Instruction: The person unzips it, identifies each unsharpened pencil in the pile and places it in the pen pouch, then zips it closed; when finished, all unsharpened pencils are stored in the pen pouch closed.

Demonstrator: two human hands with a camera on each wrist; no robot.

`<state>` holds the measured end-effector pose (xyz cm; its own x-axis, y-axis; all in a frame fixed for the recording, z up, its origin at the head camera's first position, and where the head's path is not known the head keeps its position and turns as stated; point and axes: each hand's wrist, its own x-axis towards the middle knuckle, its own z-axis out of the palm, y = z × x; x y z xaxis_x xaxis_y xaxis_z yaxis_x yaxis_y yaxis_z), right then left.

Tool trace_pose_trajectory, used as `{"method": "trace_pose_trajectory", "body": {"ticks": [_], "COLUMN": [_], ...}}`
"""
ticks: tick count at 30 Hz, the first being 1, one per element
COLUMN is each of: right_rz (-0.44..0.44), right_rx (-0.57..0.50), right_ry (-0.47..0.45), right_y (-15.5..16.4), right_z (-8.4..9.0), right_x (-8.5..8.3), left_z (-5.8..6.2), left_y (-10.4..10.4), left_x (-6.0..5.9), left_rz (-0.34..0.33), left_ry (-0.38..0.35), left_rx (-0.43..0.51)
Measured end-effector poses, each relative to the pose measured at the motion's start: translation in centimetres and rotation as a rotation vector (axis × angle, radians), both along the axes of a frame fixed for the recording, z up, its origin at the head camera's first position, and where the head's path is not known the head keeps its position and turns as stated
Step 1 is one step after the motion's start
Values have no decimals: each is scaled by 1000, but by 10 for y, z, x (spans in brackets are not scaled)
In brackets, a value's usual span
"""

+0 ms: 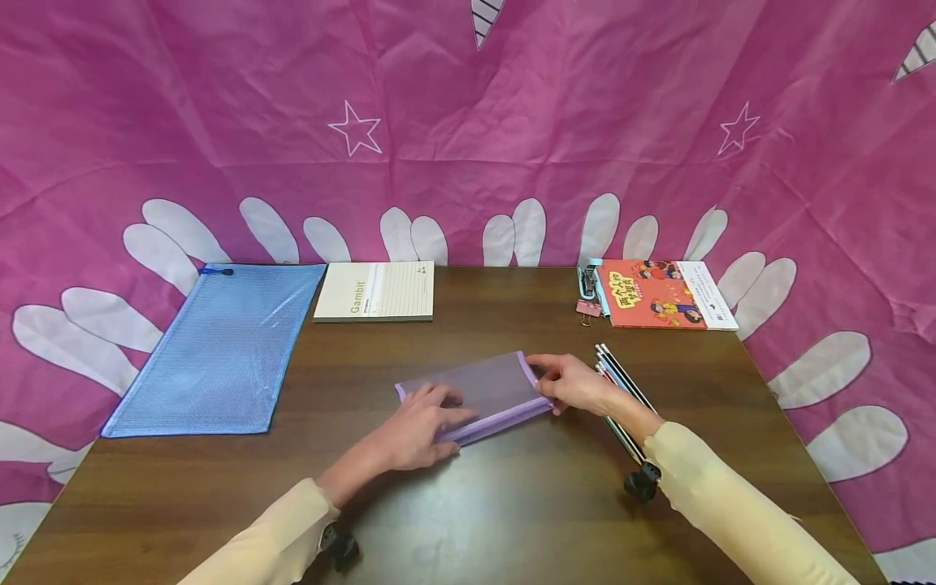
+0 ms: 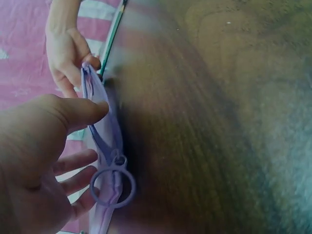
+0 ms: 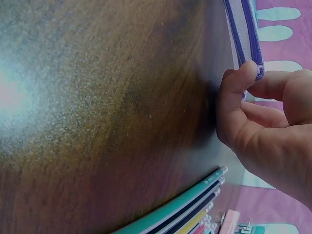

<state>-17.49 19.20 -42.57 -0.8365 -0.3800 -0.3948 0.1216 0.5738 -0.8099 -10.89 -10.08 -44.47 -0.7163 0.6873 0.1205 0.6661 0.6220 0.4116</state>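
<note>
A flat purple mesh zip pouch lies slanted on the table between both hands. My left hand rests over its left part, fingers loosely spread. In the left wrist view the thumb touches the zip edge, where the two lips stand apart, and a purple ring pull hangs below it. At the pouch's right end my right hand pinches the corner between thumb and fingers. Beneath the right forearm lie several pencils, a green pencil outermost in the right wrist view. What the pouch contains cannot be made out.
A blue mesh zip bag lies at the left, beside a cream notebook. At the back right are a red picture book, a light-blue stapler-like item and a pink binder clip. A pink cloth hangs behind the table.
</note>
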Motion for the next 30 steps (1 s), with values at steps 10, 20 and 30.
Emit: {"method": "trace_pose_trajectory", "body": {"ticks": [10,20,30], "right_rz": [21,27,11], "right_rx": [53,100,151], "right_ry": [146,282,333], "right_y": [3,40,82], "right_z": [2,26,43], "right_x": [1,12,30], "left_z": [1,0,-2], "left_y": [-1,-2,0], "left_x": [0,2,0], "left_rz": [-37,-59,-59], "left_ry": [-74,-95,-97], "left_rx": [88,161,192]}}
